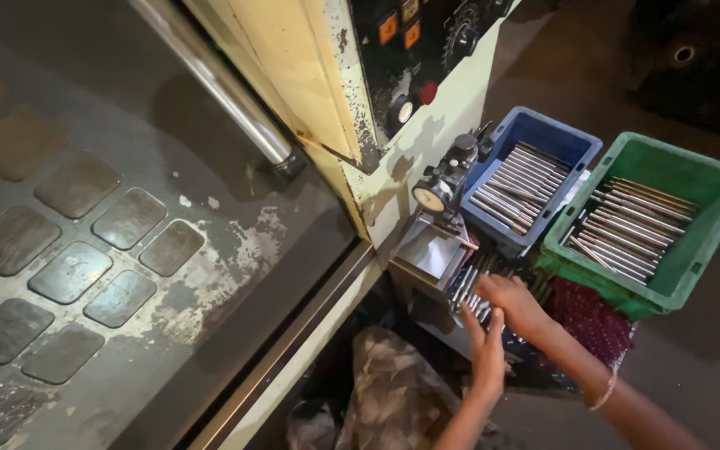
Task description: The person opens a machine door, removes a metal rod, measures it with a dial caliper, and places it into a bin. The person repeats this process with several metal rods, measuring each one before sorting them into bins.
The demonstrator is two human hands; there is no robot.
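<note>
Two hands on the loose rods (pixel 470 287) | right hand (pixel 517 302) grasping a few, left hand (pixel 487 354) flat, released | we'd keep them parallel, honestly.

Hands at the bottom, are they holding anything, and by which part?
Both the left hand and right hand rest on the loose metal rods; whether either grips one cannot be told.

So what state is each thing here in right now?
Blue bin: open, holding metal rods.
Green bin: open, holding metal rods.
Dial gauge: upright on its stand.
Left hand: flat on loose rods.
Right hand: fingers curled over those rods; whether its grip has closed is unclear.
</note>
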